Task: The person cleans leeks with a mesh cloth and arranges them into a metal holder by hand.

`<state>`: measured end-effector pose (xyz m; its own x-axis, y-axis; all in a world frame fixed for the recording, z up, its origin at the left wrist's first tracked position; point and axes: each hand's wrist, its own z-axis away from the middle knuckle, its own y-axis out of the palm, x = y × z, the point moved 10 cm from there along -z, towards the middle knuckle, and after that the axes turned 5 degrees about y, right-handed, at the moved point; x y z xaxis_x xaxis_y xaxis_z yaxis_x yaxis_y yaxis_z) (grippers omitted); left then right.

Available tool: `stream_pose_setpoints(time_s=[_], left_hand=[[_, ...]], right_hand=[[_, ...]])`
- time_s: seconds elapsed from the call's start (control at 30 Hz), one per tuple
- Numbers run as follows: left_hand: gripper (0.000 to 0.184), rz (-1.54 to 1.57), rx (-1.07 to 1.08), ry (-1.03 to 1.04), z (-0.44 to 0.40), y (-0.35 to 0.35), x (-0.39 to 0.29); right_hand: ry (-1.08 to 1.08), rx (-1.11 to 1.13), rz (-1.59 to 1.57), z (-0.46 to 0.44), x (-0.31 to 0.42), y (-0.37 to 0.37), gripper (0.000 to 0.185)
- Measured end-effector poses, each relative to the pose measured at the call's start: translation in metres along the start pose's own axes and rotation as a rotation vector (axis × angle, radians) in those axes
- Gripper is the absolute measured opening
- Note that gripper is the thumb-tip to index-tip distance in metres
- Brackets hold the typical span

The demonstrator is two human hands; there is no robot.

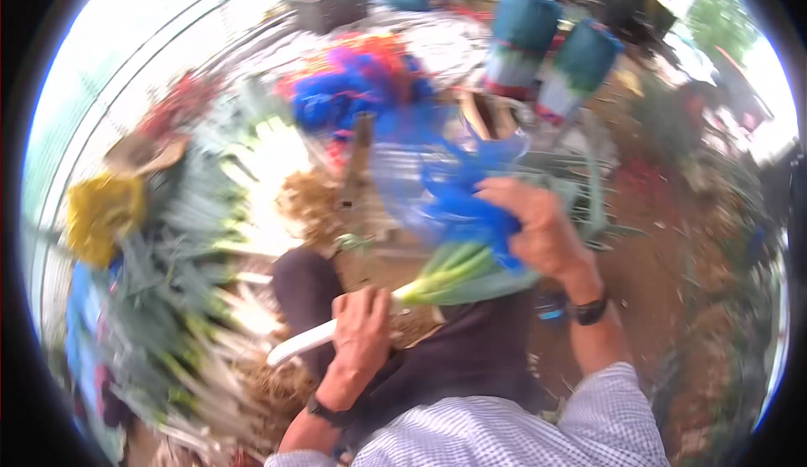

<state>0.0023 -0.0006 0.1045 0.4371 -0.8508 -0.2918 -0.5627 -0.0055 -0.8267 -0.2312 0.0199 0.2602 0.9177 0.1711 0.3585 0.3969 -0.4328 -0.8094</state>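
A leek (461, 267) lies slantwise across my lap, its white end to the left and its green leaves to the right. My left hand (363, 326) is wrapped round its white stalk. Over the leaf end, my right hand (538, 230) has its fingers curled at the blue plastic (471, 202), which looks like thin film or strips. Motion blurs the fingertips, and the plastic hides part of the leaves. Just left of my knee are many more leeks (273, 156) in a heap, with pale roots (307, 206) showing.
Bundles of blue strips (332, 97) and orange-red strips (378, 51) lie ahead. Two blue-green and white rolls or sacks (521, 38) stand at the back right. A dark crate (332, 9) is farther off. A yellow bundle (105, 215) and a straw hat (145, 154) sit at left.
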Motion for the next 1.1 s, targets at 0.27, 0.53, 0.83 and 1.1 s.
stream_pose_setpoints(time_s=[0.27,0.53,0.83,1.1], left_hand=[[0.046,0.026,0.185,-0.158,0.029,0.020,0.008],[0.037,0.041,0.014,-0.041,0.021,-0.015,0.003],[0.041,-0.043,0.047,0.003,-0.005,-0.025,-0.003],[0.039,-0.215,-0.162,-0.023,-0.064,-0.115,0.037]], right_hand=[[0.210,-0.257,-0.545,-0.073,-0.016,0.043,0.030],[-0.498,0.424,-0.432,0.009,0.192,0.139,0.046],[-0.284,0.443,0.167,0.046,0.072,0.138,0.035],[-0.219,0.134,0.448,-0.006,0.010,-0.045,0.036]])
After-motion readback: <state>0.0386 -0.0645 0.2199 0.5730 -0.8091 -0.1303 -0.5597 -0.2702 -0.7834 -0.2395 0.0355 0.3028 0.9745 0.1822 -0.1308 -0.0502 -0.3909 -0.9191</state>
